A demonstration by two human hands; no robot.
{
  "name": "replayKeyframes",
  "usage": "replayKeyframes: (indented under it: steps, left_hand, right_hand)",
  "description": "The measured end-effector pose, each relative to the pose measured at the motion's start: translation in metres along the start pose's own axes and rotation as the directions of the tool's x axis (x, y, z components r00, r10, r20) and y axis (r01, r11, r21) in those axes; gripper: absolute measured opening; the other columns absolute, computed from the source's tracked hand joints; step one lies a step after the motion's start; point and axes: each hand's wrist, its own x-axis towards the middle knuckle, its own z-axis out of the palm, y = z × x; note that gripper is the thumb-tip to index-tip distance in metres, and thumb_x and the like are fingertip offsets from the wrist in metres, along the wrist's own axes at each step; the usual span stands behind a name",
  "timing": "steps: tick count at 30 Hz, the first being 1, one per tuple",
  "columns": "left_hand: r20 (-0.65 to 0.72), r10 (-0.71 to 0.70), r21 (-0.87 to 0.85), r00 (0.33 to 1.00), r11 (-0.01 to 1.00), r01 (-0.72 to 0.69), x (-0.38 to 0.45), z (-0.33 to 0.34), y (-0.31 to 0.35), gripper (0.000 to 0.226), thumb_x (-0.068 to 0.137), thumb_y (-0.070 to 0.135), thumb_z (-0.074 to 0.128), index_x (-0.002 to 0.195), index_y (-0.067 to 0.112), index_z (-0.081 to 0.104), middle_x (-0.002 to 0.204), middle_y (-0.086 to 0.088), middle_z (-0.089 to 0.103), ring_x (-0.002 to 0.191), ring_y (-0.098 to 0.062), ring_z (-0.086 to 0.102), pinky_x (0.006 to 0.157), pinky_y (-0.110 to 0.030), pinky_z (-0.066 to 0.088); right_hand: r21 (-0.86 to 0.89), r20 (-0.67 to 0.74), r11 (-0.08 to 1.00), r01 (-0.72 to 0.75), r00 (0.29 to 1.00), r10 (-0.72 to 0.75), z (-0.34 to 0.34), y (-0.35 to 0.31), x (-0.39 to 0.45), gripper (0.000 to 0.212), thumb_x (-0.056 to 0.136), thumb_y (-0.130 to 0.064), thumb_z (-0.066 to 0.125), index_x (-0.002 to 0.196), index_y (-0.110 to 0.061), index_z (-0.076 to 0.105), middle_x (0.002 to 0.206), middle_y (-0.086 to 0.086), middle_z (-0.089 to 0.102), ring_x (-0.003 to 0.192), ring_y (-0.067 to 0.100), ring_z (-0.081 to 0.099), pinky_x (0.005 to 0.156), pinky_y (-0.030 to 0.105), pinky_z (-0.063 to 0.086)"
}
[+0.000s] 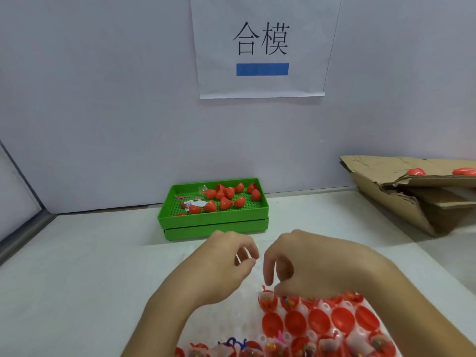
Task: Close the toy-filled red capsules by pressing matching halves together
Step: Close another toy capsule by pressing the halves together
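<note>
Two hands above capsule tray (322, 306), left hand (219, 269) fingers loosely curled, right hand (306, 264) fingers pinching toy packet (266, 297)

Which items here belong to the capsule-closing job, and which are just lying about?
Job: white holder tray of red capsule halves, some holding bagged toys; right hand reaching to one; left hand; green tray of loose red capsule pieces.

Lying about: torn cardboard; wall sign.

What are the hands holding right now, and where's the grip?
Right hand fingertips pinch a toy packet's top edge at the tray. Left hand appears to hold nothing.
</note>
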Motion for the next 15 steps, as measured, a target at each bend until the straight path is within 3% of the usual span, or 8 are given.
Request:
replayKeyframes:
  steps: [6,10,13,15]
  left_hand:
    - [0.047,-0.009,0.023,0.999,1.000,0.008,0.000,0.000,-0.004,0.013,0.098,0.031,0.054,0.100,0.036,0.066,0.093,0.018,0.064,0.097,0.003,0.053,0.088,-0.035,0.053]
    - [0.040,-0.003,0.023,0.999,1.000,0.003,0.000,-0.001,-0.006,0.014,0.098,0.031,0.054,0.101,0.034,0.067,0.094,0.017,0.065,0.098,0.001,0.054,0.088,-0.037,0.054]
    - [0.038,0.000,0.017,0.999,1.000,-0.001,0.000,-0.003,-0.005,0.012,0.098,0.031,0.055,0.099,0.036,0.066,0.094,0.017,0.065,0.095,0.001,0.056,0.087,-0.037,0.054]
    - [0.037,-0.001,0.015,0.999,1.000,0.000,0.000,-0.003,-0.005,0.012,0.098,0.030,0.055,0.099,0.036,0.066,0.094,0.017,0.064,0.094,0.000,0.057,0.087,-0.037,0.055]
  right_hand:
    - [-0.075,0.040,0.996,-0.043,0.998,0.046,0.015,-0.016,0.003,0.006,0.086,-0.025,0.071,0.089,-0.023,0.077,0.074,-0.013,0.061,0.069,0.014,0.065,0.062,0.028,0.054]
    - [-0.188,0.034,0.980,-0.069,0.996,0.077,0.020,-0.027,0.003,0.009,0.087,-0.019,0.069,0.093,-0.018,0.076,0.098,-0.001,0.066,0.078,0.023,0.068,0.069,0.031,0.055]
    - [-0.308,-0.012,0.949,-0.067,0.998,0.066,0.024,-0.033,0.003,0.003,0.091,-0.019,0.063,0.088,-0.020,0.064,0.087,0.001,0.052,0.067,0.022,0.053,0.068,0.030,0.045]
    - [-0.373,-0.039,0.926,-0.064,0.998,0.054,0.027,-0.036,0.004,0.013,0.091,-0.017,0.061,0.082,-0.022,0.054,0.079,0.000,0.043,0.059,0.018,0.041,0.067,0.030,0.039]
